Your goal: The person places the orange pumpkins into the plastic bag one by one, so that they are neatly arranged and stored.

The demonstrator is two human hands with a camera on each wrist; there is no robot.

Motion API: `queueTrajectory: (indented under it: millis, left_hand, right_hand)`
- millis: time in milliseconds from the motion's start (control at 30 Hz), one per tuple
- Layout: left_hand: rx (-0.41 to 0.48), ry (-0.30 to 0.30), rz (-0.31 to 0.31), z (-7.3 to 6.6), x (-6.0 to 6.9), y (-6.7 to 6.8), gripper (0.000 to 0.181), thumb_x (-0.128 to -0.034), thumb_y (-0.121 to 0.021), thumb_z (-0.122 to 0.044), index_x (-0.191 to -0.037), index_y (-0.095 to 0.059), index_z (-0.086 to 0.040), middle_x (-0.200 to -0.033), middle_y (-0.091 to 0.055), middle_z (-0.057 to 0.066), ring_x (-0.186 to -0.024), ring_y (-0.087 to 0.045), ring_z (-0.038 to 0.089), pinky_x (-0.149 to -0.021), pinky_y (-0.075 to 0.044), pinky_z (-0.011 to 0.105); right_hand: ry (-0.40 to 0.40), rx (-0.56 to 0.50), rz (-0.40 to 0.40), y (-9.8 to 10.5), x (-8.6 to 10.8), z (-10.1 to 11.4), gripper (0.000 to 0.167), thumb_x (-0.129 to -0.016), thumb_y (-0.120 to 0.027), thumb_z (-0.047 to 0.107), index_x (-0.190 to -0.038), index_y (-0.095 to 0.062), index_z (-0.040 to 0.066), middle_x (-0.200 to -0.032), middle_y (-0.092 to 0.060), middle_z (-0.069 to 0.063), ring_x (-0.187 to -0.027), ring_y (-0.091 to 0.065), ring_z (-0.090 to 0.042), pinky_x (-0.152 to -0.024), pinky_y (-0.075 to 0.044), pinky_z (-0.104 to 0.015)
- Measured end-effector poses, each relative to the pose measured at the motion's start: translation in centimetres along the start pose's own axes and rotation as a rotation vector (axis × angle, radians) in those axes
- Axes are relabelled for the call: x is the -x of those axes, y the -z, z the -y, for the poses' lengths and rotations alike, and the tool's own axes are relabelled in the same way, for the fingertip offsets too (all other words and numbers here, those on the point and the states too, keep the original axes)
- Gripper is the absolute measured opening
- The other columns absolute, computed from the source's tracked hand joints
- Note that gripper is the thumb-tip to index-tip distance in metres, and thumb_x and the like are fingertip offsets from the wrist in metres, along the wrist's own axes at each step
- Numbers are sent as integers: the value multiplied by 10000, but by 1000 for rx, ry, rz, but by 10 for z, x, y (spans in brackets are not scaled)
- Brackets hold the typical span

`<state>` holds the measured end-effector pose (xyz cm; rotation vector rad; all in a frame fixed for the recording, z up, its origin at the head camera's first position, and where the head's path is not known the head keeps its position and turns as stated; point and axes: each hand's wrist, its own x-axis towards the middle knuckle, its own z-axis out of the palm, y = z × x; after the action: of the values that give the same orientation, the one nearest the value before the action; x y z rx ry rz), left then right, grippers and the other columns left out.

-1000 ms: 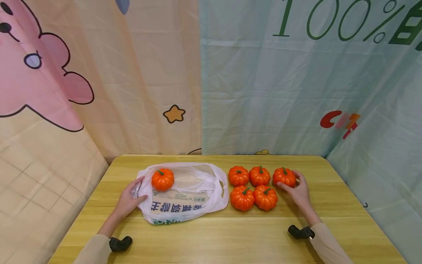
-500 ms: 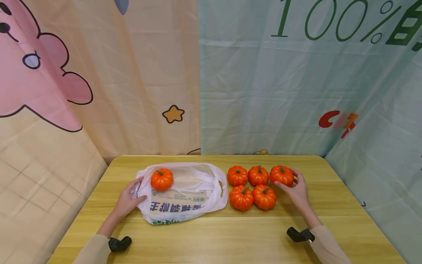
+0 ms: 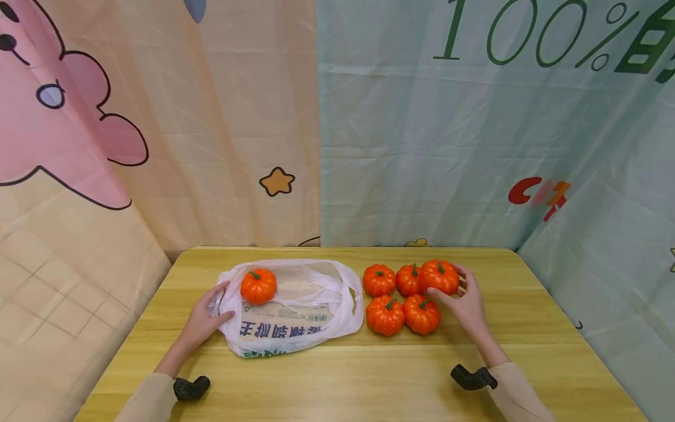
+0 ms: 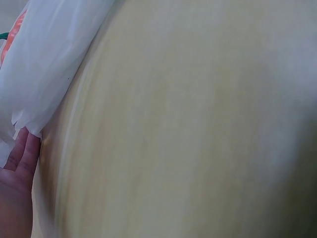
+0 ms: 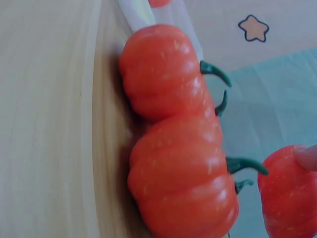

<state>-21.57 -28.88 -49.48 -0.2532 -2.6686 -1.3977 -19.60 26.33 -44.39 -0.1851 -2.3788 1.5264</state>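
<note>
A small orange pumpkin point(image 3: 439, 276) with a green stem is gripped between the thumb and fingers of my right hand point(image 3: 467, 303). It is raised above the table and partly covers another pumpkin point(image 3: 406, 280) behind it. In the right wrist view the held pumpkin point(image 5: 290, 198) shows at the right edge, under one fingertip. My left hand point(image 3: 203, 319) holds the left edge of a white plastic bag point(image 3: 345, 322), which lies flat with its mouth spread. One pumpkin point(image 3: 258, 287) sits in the bag's left part. The left wrist view shows fingers point(image 4: 29, 153) at the bag's edge.
Several more pumpkins point(image 3: 385, 315) stand grouped just right of the bag, on the wooden table point(image 3: 337, 387). Printed cloth curtains point(image 3: 369, 146) hang behind the table and along its sides. A black wrist device point(image 3: 473, 378) is worn on each arm.
My right hand has lifted its pumpkin off the table and moved it left and slightly up, over the other pumpkins. The left hand and bag have stayed in place.
</note>
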Motion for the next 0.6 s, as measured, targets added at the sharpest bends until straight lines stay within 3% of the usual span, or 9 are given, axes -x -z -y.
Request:
queueTrajectory:
  millis: [133, 233, 467, 600]
  left_hand:
    - [-5, 4, 7, 0, 0, 0, 688, -849, -688, -68, -1439, -349, 32, -1494, -308, 301, -1380, -234, 508, -1101, -193, 684]
    - [3, 7, 12, 2, -2, 0, 686, -854, -683, -62, -1443, -344, 30, -1503, -299, 298, -1391, -223, 506, -1113, -182, 678]
    - [10, 15, 12, 4, -3, 1, 693, -852, -681, -64, -1446, -337, 33, -1505, -290, 303, -1390, -215, 512, -1108, -185, 683]
    - [8, 9, 5, 6, -3, 0, 686, -850, -682, -60, -1441, -346, 35, -1502, -301, 301, -1390, -223, 509, -1113, -189, 674]
  right_hand:
    - [9, -11, 24, -7, 6, 13, 795, -790, -782, 183, -1441, -344, 59, -1458, -383, -154, -1264, -406, -326, -980, -366, -320]
    - [14, -35, 43, -14, 12, 22, 782, -785, -785, 161, -1432, -355, 65, -1447, -389, -151, -1249, -406, -308, -973, -368, -312]
    - [29, -92, 82, -37, 22, 33, 770, -771, -804, 173, -1417, -389, 106, -1419, -410, -107, -1220, -418, -254, -890, -384, -128]
    - [42, -127, 108, -51, 27, 40, 769, -762, -807, 154, -1410, -393, 111, -1422, -416, -94, -1229, -421, -250, -949, -401, -209]
